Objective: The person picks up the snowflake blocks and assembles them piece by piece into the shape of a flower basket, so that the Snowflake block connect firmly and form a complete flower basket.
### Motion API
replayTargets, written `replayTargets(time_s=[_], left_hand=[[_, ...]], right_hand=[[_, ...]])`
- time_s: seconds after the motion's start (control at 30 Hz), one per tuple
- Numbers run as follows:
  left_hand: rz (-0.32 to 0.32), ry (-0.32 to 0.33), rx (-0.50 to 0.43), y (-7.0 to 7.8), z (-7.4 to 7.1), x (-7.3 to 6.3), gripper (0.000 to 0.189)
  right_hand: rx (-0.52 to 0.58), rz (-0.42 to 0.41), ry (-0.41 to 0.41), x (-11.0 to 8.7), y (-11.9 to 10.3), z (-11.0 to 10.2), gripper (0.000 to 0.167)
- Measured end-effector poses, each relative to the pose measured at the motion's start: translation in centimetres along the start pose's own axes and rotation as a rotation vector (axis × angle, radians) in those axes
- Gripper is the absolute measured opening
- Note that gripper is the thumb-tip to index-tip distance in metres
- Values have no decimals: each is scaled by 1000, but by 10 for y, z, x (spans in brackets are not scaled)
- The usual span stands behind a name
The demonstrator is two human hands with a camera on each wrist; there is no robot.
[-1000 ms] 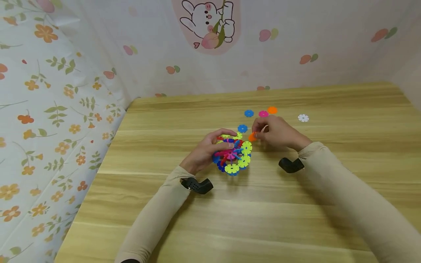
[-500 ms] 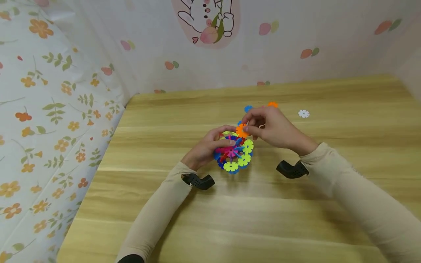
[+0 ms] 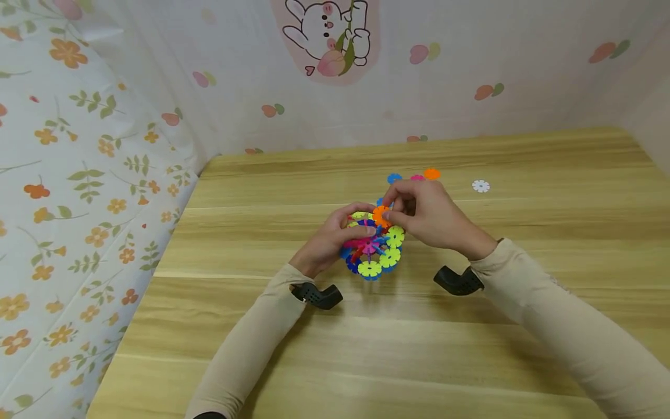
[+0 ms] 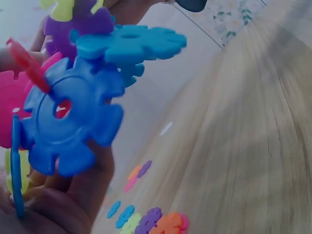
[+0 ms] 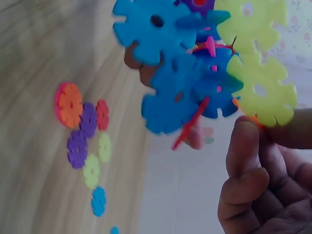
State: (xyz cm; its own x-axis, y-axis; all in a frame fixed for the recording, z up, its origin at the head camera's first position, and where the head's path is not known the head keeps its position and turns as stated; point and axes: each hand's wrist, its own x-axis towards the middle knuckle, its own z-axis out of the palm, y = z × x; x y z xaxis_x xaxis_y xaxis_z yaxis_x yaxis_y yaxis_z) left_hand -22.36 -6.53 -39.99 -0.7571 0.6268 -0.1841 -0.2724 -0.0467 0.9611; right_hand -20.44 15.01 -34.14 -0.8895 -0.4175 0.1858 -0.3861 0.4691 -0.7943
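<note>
My left hand [image 3: 335, 237] grips a round construction of interlocking snowflake discs [image 3: 369, 269], thumb across its top, above the table. Yellow discs line its rim; pink, red and blue ones fill its middle. From the left wrist view, a dark blue disc [image 4: 73, 117] and a teal disc [image 4: 131, 43] stand out on its near side. My right hand [image 3: 431, 218] pinches an orange snowflake disc [image 3: 381, 216] between thumb and finger at the construction's far right edge. In the right wrist view, the yellow disc [image 5: 262, 90] mostly hides the orange one, and fingertips lie right below it.
Loose snowflake discs lie on the wooden table [image 3: 293, 361] beyond my hands: blue [image 3: 395, 178], orange [image 3: 431, 174], pink partly hidden, and a white disc [image 3: 480, 186] farther right. A patterned curtain [image 3: 235, 70] borders the table behind and at left.
My right hand has carried the orange disc leftward to the construction and turned its flat face toward the head camera. My left hand keeps its grip in nearly the same place.
</note>
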Motion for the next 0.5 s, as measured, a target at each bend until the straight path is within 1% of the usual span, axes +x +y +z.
replayTargets(time_s=[0.1, 0.23, 0.33, 0.4, 0.5], left_hand=[[29, 52, 28, 2, 3, 1, 38], [38, 103, 48, 4, 7, 2, 38], [22, 108, 61, 5, 8, 2, 41], [1, 104, 62, 4, 7, 2, 42], [-21, 94, 17, 1, 4, 3, 43]], right_hand=[[44, 35, 15, -1, 0, 0, 7], [106, 86, 19, -2, 4, 0, 15], [133, 134, -2, -2, 7, -2, 15], [148, 176, -25, -2, 7, -3, 13], [174, 246, -35, -2, 9, -3, 11]])
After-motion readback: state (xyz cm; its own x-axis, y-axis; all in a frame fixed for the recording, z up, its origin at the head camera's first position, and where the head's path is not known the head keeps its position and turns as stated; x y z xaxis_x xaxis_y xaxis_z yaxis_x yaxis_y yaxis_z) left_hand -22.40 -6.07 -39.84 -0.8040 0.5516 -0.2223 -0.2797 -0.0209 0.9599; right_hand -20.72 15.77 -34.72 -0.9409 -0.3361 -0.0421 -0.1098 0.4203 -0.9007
